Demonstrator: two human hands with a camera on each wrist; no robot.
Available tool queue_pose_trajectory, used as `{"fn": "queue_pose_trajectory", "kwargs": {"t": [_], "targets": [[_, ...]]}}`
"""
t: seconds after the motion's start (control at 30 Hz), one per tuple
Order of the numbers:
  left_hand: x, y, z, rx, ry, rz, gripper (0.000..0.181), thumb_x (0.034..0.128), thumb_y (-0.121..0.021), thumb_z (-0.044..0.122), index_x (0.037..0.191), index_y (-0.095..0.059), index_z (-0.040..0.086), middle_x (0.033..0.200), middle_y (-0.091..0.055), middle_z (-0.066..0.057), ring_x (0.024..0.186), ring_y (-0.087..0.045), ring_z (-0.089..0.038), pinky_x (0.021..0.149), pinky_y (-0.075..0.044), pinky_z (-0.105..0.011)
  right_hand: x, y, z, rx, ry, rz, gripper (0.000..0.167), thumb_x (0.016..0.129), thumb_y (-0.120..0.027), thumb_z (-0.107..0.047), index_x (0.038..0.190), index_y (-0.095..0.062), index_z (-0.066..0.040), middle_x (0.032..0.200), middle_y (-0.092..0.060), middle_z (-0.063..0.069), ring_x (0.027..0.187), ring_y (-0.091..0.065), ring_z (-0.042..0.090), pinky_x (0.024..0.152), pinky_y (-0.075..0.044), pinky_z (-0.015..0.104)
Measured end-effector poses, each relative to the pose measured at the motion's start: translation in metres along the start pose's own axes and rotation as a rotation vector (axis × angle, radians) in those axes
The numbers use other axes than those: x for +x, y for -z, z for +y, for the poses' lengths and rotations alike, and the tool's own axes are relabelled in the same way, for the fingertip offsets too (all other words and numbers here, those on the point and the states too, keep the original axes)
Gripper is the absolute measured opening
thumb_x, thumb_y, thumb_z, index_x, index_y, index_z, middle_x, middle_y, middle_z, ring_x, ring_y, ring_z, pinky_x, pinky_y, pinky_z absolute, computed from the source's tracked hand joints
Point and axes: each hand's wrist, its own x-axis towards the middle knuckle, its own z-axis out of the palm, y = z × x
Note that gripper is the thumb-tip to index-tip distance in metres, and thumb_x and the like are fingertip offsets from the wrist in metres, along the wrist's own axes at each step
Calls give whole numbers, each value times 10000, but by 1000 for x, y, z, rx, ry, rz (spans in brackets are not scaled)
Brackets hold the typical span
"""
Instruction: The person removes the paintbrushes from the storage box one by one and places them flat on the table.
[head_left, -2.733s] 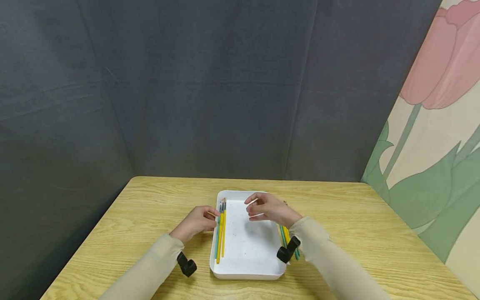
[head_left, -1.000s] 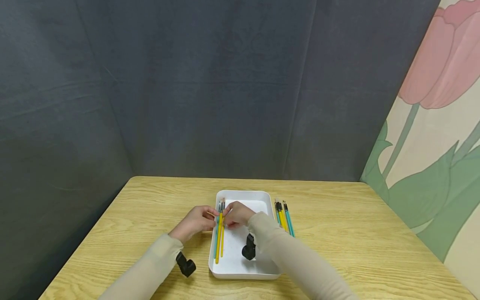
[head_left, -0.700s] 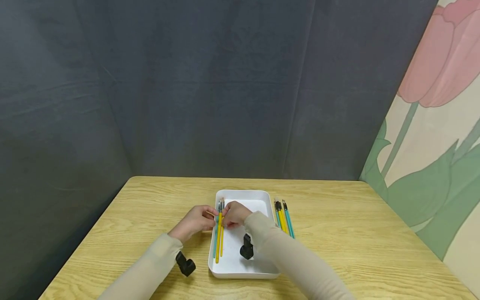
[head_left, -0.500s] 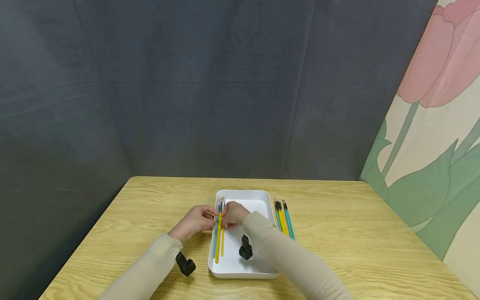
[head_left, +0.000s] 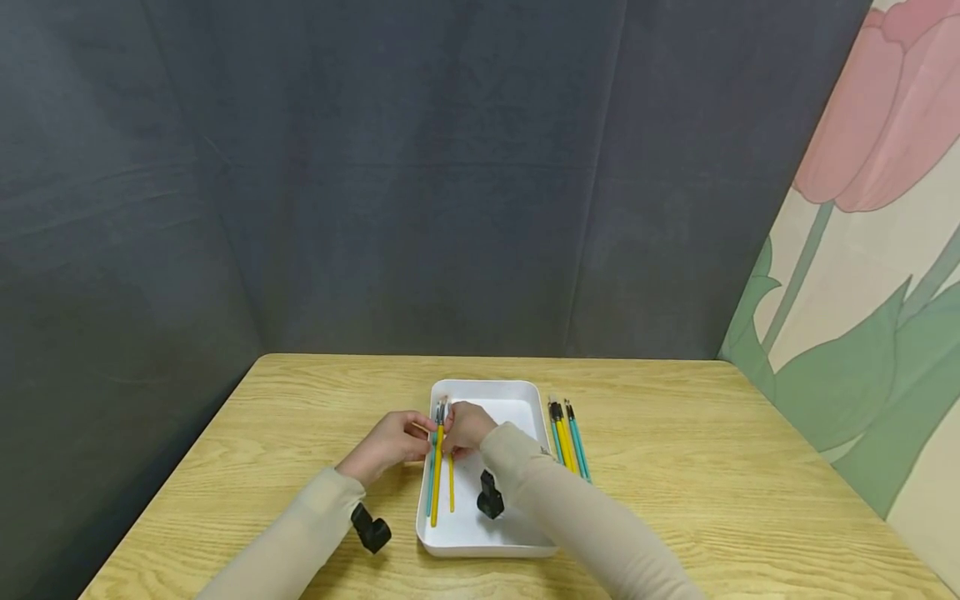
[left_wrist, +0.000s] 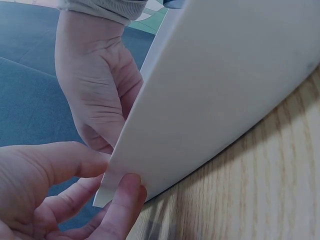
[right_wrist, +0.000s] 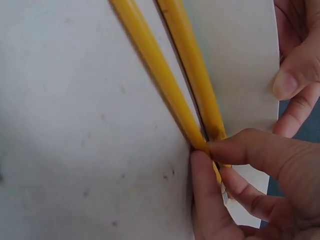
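Observation:
A white tray (head_left: pixel 486 387) holds paintbrushes along its left side. My right hand (head_left: pixel 467 427) reaches inside and pinches a thin yellow paintbrush (right_wrist: pixel 160 75) between thumb and finger; its handle lies slanted just apart from its neighbour. That neighbour is a thicker yellow paintbrush (head_left: pixel 437 483), with a teal paintbrush (head_left: pixel 430 492) beside it against the left wall. Outside, my left hand (head_left: pixel 390 446) grips the tray's left rim, its fingertips on either side of the edge in the left wrist view. The right fingers cover part of the thin brush near its bristle end.
Right of the tray, several yellow and teal paintbrushes (head_left: pixel 566 442) lie side by side on the wooden table (head_left: pixel 675 450), partly behind the right sleeve (head_left: pixel 577 517). A dark curtain (head_left: pixel 450 183) hangs behind the table, and a wall with painted tulips stands at the right.
From above the tray's middle, my right hand has come left and down and taken the thin yellow paintbrush. That brush's handle end has shifted slightly right. My left hand stays at the rim.

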Motion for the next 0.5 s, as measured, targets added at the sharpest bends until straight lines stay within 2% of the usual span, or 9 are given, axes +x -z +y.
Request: {"fn": "queue_pose_trajectory", "kwargs": {"t": [0.2,0.37,0.5], "targets": [[0,1,0,-7,3,-3,300,830,-615,-107,1129,-595,-90,958,-576,-162,797,-587,-177,716,-561,-283,-4,5,0,38,0,-33,234,703,-675,129,840,-541,-5,690,-525,48,521,-557,149,543,-569,278],[0,1,0,-3,9,2,300,834,-620,-94,1133,-595,-82,956,-572,-155,794,-583,-178,715,-561,-289,-6,11,2,153,-13,-89,285,710,-606,150,966,-555,34,638,-543,47,525,-556,133,592,-583,287],[0,0,0,-1,18,14,303,825,-628,-93,1126,-602,-73,951,-573,-151,783,-575,-177,709,-560,-296,-5,14,8,243,-27,-124,311,728,-587,159,1011,-546,37,629,-526,46,540,-552,132,612,-584,281]]}}
